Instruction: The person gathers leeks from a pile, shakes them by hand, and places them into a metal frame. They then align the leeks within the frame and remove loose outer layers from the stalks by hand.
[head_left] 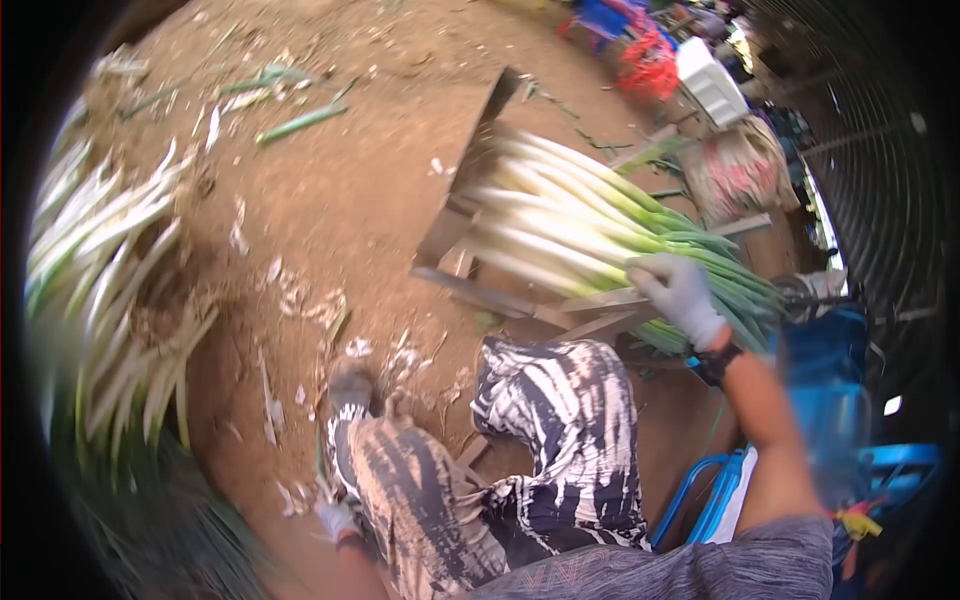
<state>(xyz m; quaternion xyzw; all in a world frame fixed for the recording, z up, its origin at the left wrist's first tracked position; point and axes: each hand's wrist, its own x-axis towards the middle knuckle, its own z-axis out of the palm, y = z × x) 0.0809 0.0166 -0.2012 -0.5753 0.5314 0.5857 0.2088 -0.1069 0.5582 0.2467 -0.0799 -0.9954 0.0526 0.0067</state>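
Observation:
Long green onions (570,215) with thick white stems lie side by side in a wooden rack (465,205), their green tops pointing right. My right hand (675,290), in a pale glove, is at the near side of these onions, just over the rack's end. Its fingers are curled, and what they hold, if anything, is hidden. Low beside my left leg is my left hand (337,518), gloved and blurred. A thin green stalk (321,462) runs down close to it; whether the fingers grip it does not show.
A large heap of green onions (110,260) lies on the dirt floor at left. Loose leaves (300,122) and peelings are scattered about. A stuffed sack (735,172), a white box (710,82) and red netting (648,65) stand at upper right. Blue plastic chairs (820,385) are at right.

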